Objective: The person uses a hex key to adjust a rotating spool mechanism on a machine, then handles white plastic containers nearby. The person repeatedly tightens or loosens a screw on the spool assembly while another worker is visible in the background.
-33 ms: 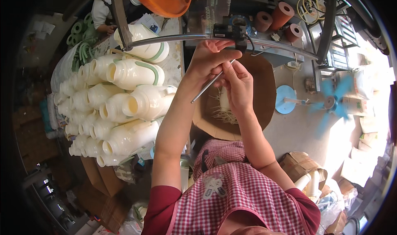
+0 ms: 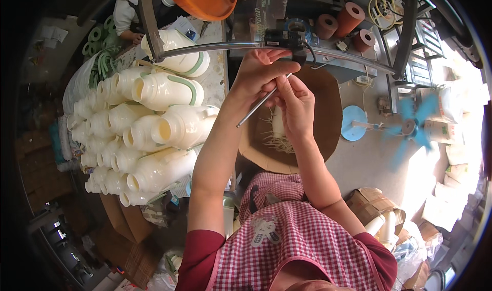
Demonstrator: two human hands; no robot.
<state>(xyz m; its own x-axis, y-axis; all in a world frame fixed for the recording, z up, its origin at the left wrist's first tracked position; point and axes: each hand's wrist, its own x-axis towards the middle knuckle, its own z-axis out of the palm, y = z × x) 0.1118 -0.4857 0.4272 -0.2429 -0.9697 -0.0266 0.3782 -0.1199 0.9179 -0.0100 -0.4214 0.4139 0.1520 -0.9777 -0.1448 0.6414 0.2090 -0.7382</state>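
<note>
My right hand (image 2: pixel 298 109) is closed, its thumb and fingertips pinching a thin metal rod (image 2: pixel 256 107). The rod slants down to the left, passing in front of my left wrist. Just beside it, my left hand (image 2: pixel 262 71) is raised with the thumb stretched to the right and fingers apart from it, close under a small black box (image 2: pixel 279 38) on a metal bar (image 2: pixel 210 47). Some left fingertips are hidden near the box. Beneath the hands stands an open cardboard box (image 2: pixel 325 122), with a pale cylindrical piece (image 2: pixel 277 123) and thin cream strips (image 2: pixel 279 143) inside.
Cream plastic jugs (image 2: pixel 165 91) are piled on a table to my left. Behind them is a person's white sleeve (image 2: pixel 124 15). An orange basin-like object (image 2: pixel 202 4) hangs above. Reddish rolls (image 2: pixel 350 19) lie far right. A blue fan (image 2: pixel 410 127) stands at right.
</note>
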